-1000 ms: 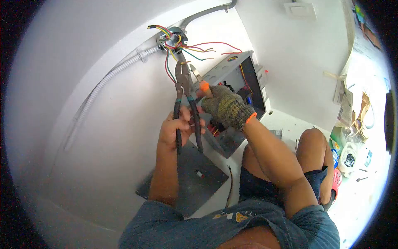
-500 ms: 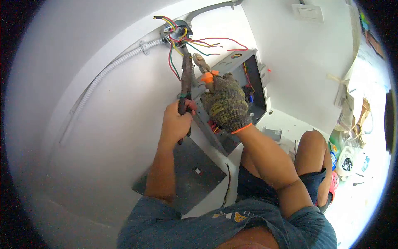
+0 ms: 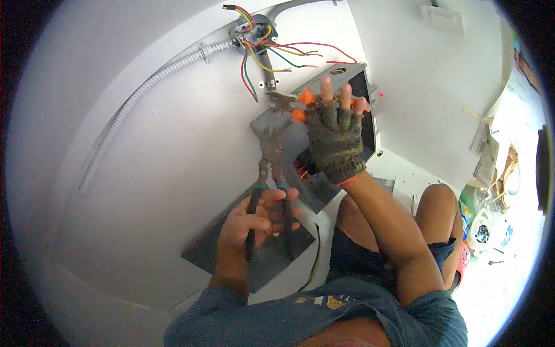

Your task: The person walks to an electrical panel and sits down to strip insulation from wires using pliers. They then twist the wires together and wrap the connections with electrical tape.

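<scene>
My bare left hand (image 3: pixel 254 222) is wrapped round the dark handles of long-nosed pliers (image 3: pixel 270 156), whose handles stand apart. In a fingerless knitted glove, my right hand (image 3: pixel 337 130) holds orange-handled pliers (image 3: pixel 305 104), with several fingertips raised. The metal jaws of that tool point left, just under the fitting of a short grey conduit (image 3: pixel 267 68). Above is a round metal junction box (image 3: pixel 254 30) with red, green, yellow and black wires spreading out. A grey metal enclosure (image 3: pixel 317 195) lies behind and beside my right hand, partly hidden by it.
White corrugated conduit (image 3: pixel 141 98) runs along the wall to the junction box. A dark flat panel (image 3: pixel 202 248) lies below my left hand. A white wall switch (image 3: pixel 442 19) is at the upper right. Plastic bags (image 3: pixel 483 228) and small items lie on the floor at the right.
My left hand has moved down and slightly right with its pliers, and the handles have spread. My right hand has shifted up and right, its fingers now raised. The view has shifted slightly.
</scene>
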A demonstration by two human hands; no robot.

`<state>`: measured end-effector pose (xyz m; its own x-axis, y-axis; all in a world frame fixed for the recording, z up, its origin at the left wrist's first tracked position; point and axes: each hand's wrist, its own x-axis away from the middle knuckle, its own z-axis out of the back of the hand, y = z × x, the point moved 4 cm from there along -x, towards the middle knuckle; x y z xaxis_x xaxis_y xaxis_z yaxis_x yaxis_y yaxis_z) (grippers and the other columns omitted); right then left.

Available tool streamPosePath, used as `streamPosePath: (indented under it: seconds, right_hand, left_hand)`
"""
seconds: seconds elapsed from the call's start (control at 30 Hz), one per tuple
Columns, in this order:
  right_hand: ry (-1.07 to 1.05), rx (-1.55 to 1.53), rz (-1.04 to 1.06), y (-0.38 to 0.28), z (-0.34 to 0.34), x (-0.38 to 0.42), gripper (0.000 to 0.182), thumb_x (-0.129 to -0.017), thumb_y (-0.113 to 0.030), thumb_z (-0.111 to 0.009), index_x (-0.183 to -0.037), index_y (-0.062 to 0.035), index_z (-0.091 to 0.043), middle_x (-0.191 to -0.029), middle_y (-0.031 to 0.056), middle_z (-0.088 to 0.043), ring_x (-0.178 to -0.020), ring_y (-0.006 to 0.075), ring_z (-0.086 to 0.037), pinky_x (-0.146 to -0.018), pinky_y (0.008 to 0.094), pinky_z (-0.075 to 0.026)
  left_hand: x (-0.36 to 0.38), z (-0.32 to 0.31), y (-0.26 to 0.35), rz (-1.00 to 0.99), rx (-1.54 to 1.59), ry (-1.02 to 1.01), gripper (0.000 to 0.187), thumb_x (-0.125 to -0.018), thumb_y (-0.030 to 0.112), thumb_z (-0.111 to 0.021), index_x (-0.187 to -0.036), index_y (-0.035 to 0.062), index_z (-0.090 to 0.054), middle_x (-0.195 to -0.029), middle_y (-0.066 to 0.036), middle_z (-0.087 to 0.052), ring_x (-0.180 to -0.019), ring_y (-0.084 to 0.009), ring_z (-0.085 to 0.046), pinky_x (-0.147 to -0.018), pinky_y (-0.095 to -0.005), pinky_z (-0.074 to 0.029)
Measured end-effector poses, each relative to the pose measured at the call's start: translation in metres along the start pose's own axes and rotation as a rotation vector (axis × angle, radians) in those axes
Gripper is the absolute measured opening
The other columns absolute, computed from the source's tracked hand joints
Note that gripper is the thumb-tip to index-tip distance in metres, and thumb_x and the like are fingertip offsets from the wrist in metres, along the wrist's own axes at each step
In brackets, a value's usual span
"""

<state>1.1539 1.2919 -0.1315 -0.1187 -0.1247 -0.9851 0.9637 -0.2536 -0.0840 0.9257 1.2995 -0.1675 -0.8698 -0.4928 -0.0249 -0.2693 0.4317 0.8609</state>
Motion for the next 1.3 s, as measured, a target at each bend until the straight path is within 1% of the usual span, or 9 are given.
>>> streamPosePath:
  seconds: [0.07,0.3,0.37,0.5,0.57,0.7,0.77,0.97,1.3]
  right_hand:
    - [0.050,0.087,0.025,-0.005,-0.010,-0.004,0.036,-0.094,-0.025,-0.054,-0.127,-0.0114,-0.059,-0.161,0.0133,-0.026,-0.148,0.0412,-0.020,-0.118,0.0610,-0.013]
    - [0.070,0.127,0.024,-0.010,-0.025,-0.012,0.049,-0.089,-0.024,-0.050,-0.137,-0.0126,-0.054,-0.159,0.0097,-0.031,-0.146,0.0388,-0.025,-0.117,0.0627,-0.012]
    - [0.116,0.138,0.049,-0.012,-0.021,-0.013,0.037,-0.092,-0.025,-0.056,-0.126,-0.0131,-0.061,-0.156,0.0110,-0.034,-0.144,0.0409,-0.028,-0.118,0.0597,-0.017]
    - [0.062,0.084,0.072,-0.011,-0.004,-0.021,0.045,-0.089,-0.022,-0.054,-0.133,-0.0142,-0.057,-0.147,0.0097,-0.044,-0.135,0.0365,-0.037,-0.114,0.0570,-0.024]
    - [-0.106,-0.082,-0.106,-0.004,-0.006,-0.025,0.040,-0.089,-0.022,-0.055,-0.128,-0.0128,-0.059,-0.140,0.0088,-0.047,-0.130,0.0343,-0.041,-0.111,0.0537,-0.030]
    - [0.049,0.015,0.065,0.000,-0.001,-0.034,0.030,-0.086,-0.021,-0.063,-0.116,-0.0158,-0.063,-0.144,0.0081,-0.045,-0.130,0.0389,-0.039,-0.105,0.0566,-0.035]
    - [0.101,0.103,0.075,0.003,-0.002,-0.033,0.036,-0.088,-0.023,-0.061,-0.124,-0.0178,-0.061,-0.151,0.0085,-0.039,-0.138,0.0386,-0.033,-0.111,0.0569,-0.029]
    - [0.095,0.363,0.065,0.000,-0.019,-0.024,0.050,-0.094,-0.031,-0.054,-0.142,-0.0207,-0.049,-0.159,0.0090,-0.030,-0.147,0.0379,-0.022,-0.120,0.0569,-0.010]
    - [0.148,0.309,0.080,-0.006,-0.016,-0.023,0.047,-0.095,-0.030,-0.053,-0.141,-0.0203,-0.049,-0.157,0.0089,-0.032,-0.146,0.0383,-0.025,-0.119,0.0562,-0.016]
  left_hand:
    - [0.001,0.007,0.007,-0.040,-0.086,0.013,0.064,-0.066,-0.005,-0.055,-0.129,0.0014,-0.057,-0.144,-0.024,-0.047,-0.123,-0.0427,-0.057,-0.099,-0.0575,-0.049]
    - [0.005,0.009,0.022,-0.075,-0.113,0.065,0.063,-0.067,-0.006,-0.054,-0.130,0.0013,-0.057,-0.144,-0.024,-0.047,-0.123,-0.0423,-0.056,-0.100,-0.0584,-0.048]
    - [0.006,0.011,0.022,-0.098,-0.102,0.023,0.064,-0.067,-0.007,-0.053,-0.130,0.0005,-0.056,-0.143,-0.024,-0.048,-0.123,-0.0421,-0.057,-0.100,-0.0587,-0.048]
    - [0.004,0.009,0.029,-0.097,-0.099,0.071,0.064,-0.066,-0.009,-0.051,-0.130,-0.0009,-0.056,-0.143,-0.024,-0.048,-0.122,-0.0425,-0.057,-0.100,-0.0588,-0.049]
    - [-0.003,0.009,0.037,-0.142,-0.197,0.027,0.065,-0.066,-0.011,-0.049,-0.130,-0.0019,-0.055,-0.143,-0.024,-0.048,-0.121,-0.0433,-0.058,-0.100,-0.0588,-0.049]
    - [-0.008,0.004,0.050,-0.188,-0.259,0.030,0.067,-0.065,-0.012,-0.047,-0.130,-0.0013,-0.055,-0.144,-0.024,-0.046,-0.122,-0.0443,-0.056,-0.099,-0.0588,-0.049]
    - [-0.007,0.008,0.053,-0.211,-0.252,0.083,0.064,-0.069,-0.003,-0.060,-0.132,0.0015,-0.055,-0.146,-0.026,-0.044,-0.121,-0.0477,-0.055,-0.097,-0.0615,-0.050]
    - [-0.001,0.013,0.054,-0.204,-0.196,0.027,0.069,-0.065,-0.011,-0.047,-0.132,0.0004,-0.055,-0.147,-0.024,-0.043,-0.125,-0.0445,-0.053,-0.101,-0.0593,-0.048]
    - [0.002,0.016,0.053,-0.200,-0.166,0.055,0.068,-0.065,-0.012,-0.048,-0.131,0.0005,-0.057,-0.146,-0.023,-0.044,-0.125,-0.0444,-0.054,-0.100,-0.0591,-0.048]
